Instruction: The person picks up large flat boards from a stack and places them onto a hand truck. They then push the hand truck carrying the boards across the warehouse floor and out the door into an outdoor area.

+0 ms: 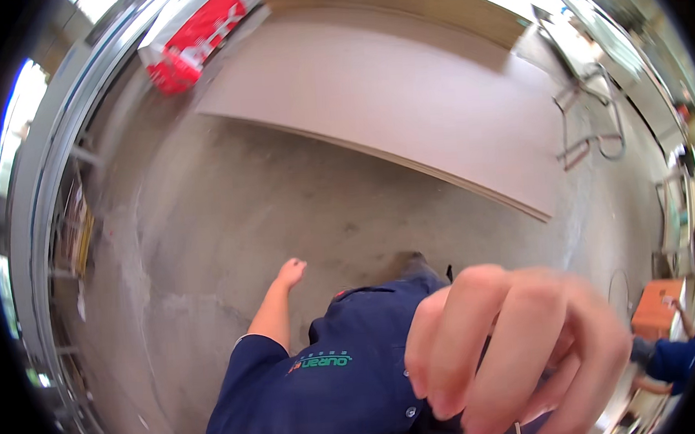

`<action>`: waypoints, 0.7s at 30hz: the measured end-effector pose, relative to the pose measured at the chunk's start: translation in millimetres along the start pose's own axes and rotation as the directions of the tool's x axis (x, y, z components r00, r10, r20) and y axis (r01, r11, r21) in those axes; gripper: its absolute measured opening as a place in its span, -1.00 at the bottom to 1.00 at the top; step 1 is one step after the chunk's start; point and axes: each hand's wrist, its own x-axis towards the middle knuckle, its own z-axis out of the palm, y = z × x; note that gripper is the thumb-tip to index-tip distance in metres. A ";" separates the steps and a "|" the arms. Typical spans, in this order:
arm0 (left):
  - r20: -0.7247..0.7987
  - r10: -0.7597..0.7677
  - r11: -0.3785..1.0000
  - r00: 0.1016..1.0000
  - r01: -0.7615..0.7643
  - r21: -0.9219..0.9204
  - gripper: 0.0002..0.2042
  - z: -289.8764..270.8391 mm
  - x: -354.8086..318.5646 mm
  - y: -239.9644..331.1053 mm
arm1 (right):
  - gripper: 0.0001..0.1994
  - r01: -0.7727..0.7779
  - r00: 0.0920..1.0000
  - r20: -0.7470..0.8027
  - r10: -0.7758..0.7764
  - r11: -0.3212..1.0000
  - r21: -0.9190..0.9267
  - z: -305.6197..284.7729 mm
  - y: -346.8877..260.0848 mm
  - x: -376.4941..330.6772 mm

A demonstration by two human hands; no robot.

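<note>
My right hand [519,341] looms large and close at the lower right. Its fingers are loosely bent with gaps between them, and I see nothing held in them. The dark blue shirt [371,373] on my body lies behind it. Farther left, my left hand [291,272] hangs low over the concrete floor, its fingers closed. A tiny dark spot shows at those fingers, too small to make out. Ahead of both hands, and touched by neither, lies a wide stack of pale flat boards [388,97].
A red and white wrapped package [189,44] is at the far left end of the boards. Metal rails [57,146] run down the left side. A metal-legged stand [590,118] is at right. Near an orange box [657,309], another person in blue [673,363] is at the right edge.
</note>
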 end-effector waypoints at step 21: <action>-0.013 -0.745 0.448 0.667 0.486 -0.750 -0.83 -165.8 -4.4 -159.2 | -0.78 -0.534 -0.048 0.308 0.950 0.236 -0.812 -333.8 588.3 -102.4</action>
